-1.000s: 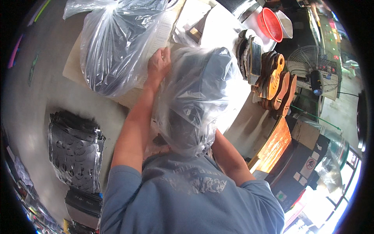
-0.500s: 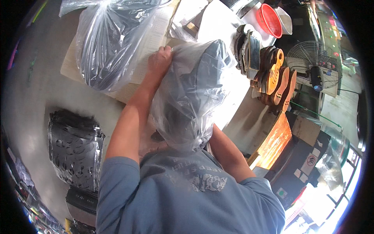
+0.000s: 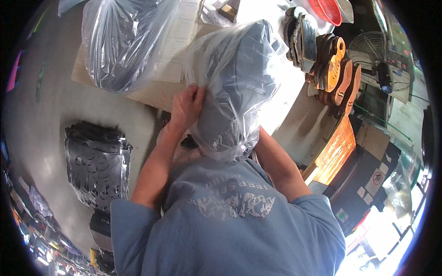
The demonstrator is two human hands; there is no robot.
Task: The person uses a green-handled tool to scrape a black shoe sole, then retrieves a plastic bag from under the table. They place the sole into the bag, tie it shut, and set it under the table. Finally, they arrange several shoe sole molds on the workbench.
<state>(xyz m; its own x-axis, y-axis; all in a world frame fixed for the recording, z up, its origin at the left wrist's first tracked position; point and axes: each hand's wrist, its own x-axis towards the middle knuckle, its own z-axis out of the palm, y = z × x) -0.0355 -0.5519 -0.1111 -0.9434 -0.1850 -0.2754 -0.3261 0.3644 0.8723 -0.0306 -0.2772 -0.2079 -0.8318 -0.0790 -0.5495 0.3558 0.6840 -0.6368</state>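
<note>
I hold a clear plastic bag (image 3: 239, 87) stuffed with dark flat pieces, close in front of my chest. My left hand (image 3: 186, 106) grips the bag's left side, fingers pinched on the plastic. My right hand is hidden behind the bag; only its forearm (image 3: 278, 165) shows, running up under the bag's right side. The bag hangs above the edge of a pale wooden board (image 3: 152, 92).
A second clear bag (image 3: 122, 41) of dark pieces lies on the board at upper left. A stack of black cut-out sheets (image 3: 94, 163) lies on the grey floor at left. Brown shoe soles (image 3: 338, 71), a red bowl (image 3: 327, 10) and a fan (image 3: 380, 62) stand at upper right.
My left hand slid down the bag's left side, from near its top to its middle. The bag tipped up and to the right.
</note>
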